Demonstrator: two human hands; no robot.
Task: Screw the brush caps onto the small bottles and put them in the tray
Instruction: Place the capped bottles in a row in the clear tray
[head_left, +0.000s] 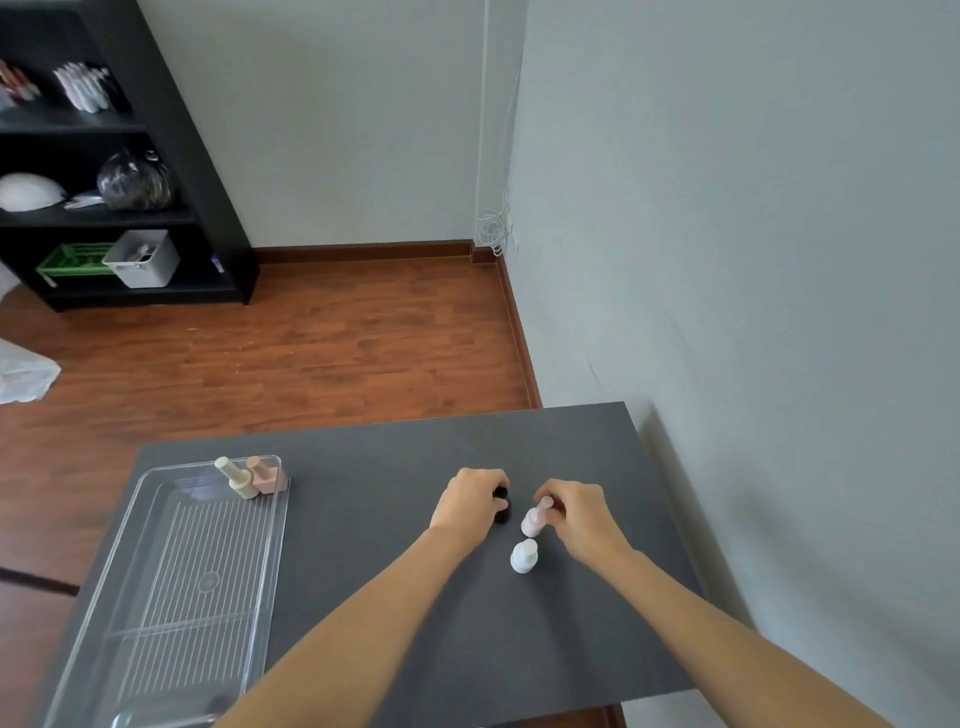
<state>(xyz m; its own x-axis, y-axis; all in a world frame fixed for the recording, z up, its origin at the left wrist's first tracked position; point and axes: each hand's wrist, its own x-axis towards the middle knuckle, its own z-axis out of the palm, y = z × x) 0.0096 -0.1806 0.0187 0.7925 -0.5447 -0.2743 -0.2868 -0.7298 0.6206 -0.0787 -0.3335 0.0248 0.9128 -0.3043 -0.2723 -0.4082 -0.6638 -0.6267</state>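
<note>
A clear plastic tray (156, 597) lies on the left of the dark grey table. In its far right corner stand a capped cream bottle (238, 478) and a capped pink bottle (266, 474). At the table's middle, my left hand (470, 501) is curled over a black bottle (503, 505), which is mostly hidden by the fingers. My right hand (576, 512) pinches the cap of a pale pink bottle (534, 519), which leans a little. A white bottle (523, 556) stands alone just in front of the pink one.
The grey table (389, 545) meets a grey wall on the right. Beyond its far edge is wooden floor. A black shelf unit (156, 156) with boxes and bags stands at the back left.
</note>
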